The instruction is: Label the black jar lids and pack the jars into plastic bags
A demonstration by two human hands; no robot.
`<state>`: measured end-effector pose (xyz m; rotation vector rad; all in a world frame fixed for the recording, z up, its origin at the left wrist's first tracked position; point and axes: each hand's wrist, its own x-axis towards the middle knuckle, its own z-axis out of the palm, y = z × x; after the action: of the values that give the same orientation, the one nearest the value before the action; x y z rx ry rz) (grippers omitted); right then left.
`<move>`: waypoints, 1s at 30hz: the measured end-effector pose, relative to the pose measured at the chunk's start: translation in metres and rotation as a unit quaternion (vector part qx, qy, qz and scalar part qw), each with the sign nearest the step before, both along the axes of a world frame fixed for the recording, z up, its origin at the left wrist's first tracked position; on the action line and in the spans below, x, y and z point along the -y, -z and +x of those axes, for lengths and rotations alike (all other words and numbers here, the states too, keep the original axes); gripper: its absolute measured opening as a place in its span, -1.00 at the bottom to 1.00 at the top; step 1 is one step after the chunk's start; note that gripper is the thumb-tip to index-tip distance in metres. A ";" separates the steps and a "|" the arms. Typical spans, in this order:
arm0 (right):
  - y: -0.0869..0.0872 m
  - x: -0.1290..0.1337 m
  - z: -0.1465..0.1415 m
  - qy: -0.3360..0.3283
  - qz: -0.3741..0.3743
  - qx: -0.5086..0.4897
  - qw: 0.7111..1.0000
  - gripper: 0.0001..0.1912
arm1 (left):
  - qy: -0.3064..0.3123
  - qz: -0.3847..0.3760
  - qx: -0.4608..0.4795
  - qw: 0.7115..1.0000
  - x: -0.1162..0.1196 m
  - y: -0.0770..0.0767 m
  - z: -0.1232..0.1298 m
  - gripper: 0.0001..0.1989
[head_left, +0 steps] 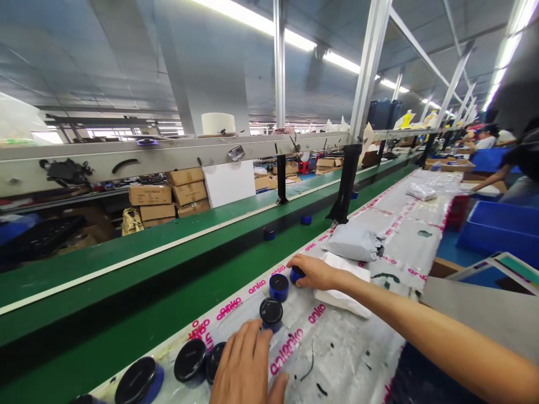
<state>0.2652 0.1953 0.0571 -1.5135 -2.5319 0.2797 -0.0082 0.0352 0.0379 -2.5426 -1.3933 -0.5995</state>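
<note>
Several round blue containers with black lids stand in a row on the plastic-covered table. My right hand (314,271) has its fingers wrapped round the farthest blue container (296,274) of the row. Nearer to me come a second container (278,287) and a third one (271,312). My left hand (246,359) is spread palm down at the bottom centre, its fingertips beside the third container. It partly covers another container (214,359). Further left are two more, one with a wide black lid (190,361) and one at the lower left (138,381).
A green conveyor belt (202,286) runs beyond the table, with blue containers (306,220) on it. A grey plastic packet (352,242) and white sheet (345,294) lie near my right forearm. Metal posts (349,168) rise at the table edge. A person's arm (490,179) reaches in at right.
</note>
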 end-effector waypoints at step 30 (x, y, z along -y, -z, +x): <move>-0.011 0.006 -0.017 -0.046 0.008 0.081 0.996 -0.41 | -0.139 -0.277 0.082 0.947 -0.069 -0.029 0.058 -0.43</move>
<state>0.2481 0.1893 0.0676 -1.4705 -2.7272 0.1546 0.0498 0.1039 0.0673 -2.6462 -2.2006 -0.4172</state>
